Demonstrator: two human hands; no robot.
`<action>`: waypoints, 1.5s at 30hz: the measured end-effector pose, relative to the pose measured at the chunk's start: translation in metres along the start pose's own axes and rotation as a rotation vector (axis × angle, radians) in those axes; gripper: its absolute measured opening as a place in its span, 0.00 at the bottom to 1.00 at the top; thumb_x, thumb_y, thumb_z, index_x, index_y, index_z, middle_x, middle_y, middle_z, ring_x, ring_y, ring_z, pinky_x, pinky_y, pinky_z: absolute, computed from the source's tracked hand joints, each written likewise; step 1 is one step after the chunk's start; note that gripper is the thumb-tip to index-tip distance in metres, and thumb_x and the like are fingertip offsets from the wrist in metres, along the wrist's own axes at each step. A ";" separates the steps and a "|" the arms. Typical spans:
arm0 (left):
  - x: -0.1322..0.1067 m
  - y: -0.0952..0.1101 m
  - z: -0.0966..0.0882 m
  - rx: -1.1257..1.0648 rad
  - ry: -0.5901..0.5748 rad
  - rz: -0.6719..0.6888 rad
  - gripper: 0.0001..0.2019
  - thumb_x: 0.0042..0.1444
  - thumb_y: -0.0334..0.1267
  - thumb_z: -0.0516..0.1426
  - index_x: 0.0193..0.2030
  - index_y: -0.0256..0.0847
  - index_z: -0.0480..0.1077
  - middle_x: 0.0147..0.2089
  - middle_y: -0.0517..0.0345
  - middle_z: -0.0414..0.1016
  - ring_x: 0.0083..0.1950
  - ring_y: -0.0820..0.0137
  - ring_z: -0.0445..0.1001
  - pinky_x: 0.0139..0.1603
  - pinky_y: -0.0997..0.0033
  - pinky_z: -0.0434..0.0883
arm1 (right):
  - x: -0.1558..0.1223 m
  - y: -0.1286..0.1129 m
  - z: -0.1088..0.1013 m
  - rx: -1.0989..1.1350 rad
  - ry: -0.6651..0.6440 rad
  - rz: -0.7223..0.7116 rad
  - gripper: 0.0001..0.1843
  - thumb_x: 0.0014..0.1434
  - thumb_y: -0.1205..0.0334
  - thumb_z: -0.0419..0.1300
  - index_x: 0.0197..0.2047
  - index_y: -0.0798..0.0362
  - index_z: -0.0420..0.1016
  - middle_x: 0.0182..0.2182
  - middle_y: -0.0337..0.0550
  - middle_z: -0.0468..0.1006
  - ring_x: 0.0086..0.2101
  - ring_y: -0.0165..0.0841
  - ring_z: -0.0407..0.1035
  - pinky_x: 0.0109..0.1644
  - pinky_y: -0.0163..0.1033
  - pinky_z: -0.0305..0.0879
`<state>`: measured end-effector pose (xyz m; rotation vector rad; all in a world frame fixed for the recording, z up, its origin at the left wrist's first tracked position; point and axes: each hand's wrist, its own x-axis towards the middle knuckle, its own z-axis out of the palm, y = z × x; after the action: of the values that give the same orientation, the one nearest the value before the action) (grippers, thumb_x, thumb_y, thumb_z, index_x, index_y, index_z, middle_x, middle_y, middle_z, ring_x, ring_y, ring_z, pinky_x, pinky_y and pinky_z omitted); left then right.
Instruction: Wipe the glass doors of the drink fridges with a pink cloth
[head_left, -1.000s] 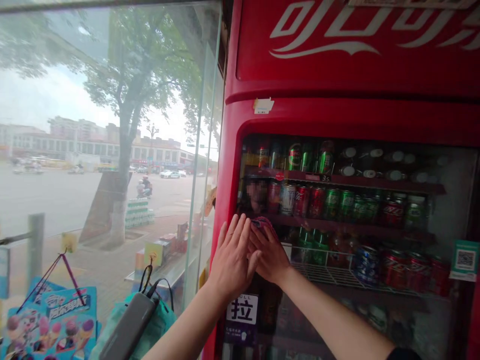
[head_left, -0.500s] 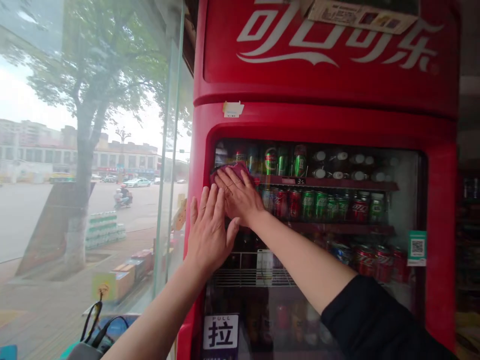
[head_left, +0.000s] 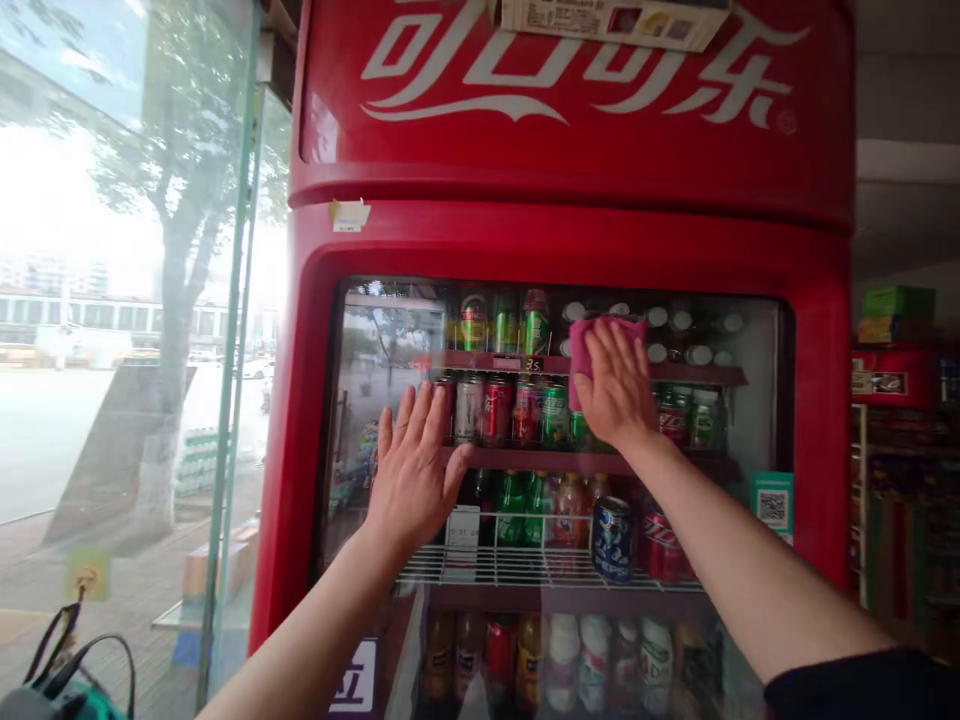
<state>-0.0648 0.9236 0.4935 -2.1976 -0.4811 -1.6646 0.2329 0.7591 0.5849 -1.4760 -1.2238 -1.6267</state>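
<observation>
A pink cloth [head_left: 579,355] lies against the glass door [head_left: 757,400] of a red drinks fridge, over the upper shelves. My right hand [head_left: 616,385] holds it there, palm down with fingers stretched upward across it. Left of that, my left hand [head_left: 411,465] is raised in front of the glass, open, its fingers up and thumb out, with nothing in it. Whether its palm touches the door cannot be made out. Behind the glass stand rows of cans and bottles, among them a blue Pepsi can [head_left: 613,540].
A carton [head_left: 615,20] juts out above the fridge's red header [head_left: 465,160]. A glass pane [head_left: 229,400] stands at the left, with a street and tree beyond. A bag with dark straps [head_left: 71,680] is at the lower left. Stocked shelves [head_left: 892,470] are at the right.
My right hand has slid the cloth rightward across the glass, away from my left hand. The view has shifted right; my left hand now appears over a part of the door farther from its left edge.
</observation>
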 end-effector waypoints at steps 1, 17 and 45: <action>-0.001 0.004 -0.001 0.007 0.000 0.004 0.39 0.79 0.57 0.47 0.88 0.44 0.41 0.88 0.43 0.49 0.90 0.47 0.46 0.86 0.30 0.51 | -0.009 0.018 -0.003 -0.011 0.072 0.061 0.35 0.78 0.51 0.51 0.80 0.59 0.63 0.80 0.59 0.62 0.81 0.51 0.52 0.84 0.67 0.48; 0.001 -0.017 -0.014 -0.020 0.004 0.008 0.40 0.78 0.58 0.46 0.89 0.45 0.41 0.89 0.42 0.46 0.90 0.46 0.44 0.86 0.32 0.50 | 0.007 -0.190 0.036 0.181 -0.244 -0.318 0.35 0.82 0.53 0.47 0.85 0.57 0.52 0.85 0.47 0.52 0.84 0.45 0.39 0.89 0.60 0.37; 0.040 0.159 0.103 -0.182 0.030 0.143 0.40 0.78 0.55 0.49 0.89 0.48 0.38 0.90 0.43 0.43 0.90 0.47 0.41 0.87 0.34 0.42 | -0.074 0.173 -0.049 -0.167 -0.196 0.069 0.45 0.75 0.53 0.49 0.87 0.61 0.39 0.86 0.56 0.44 0.84 0.47 0.36 0.87 0.63 0.38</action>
<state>0.1063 0.8331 0.4960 -2.2707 -0.1654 -1.7208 0.3819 0.6384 0.5541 -1.7982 -1.1480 -1.6006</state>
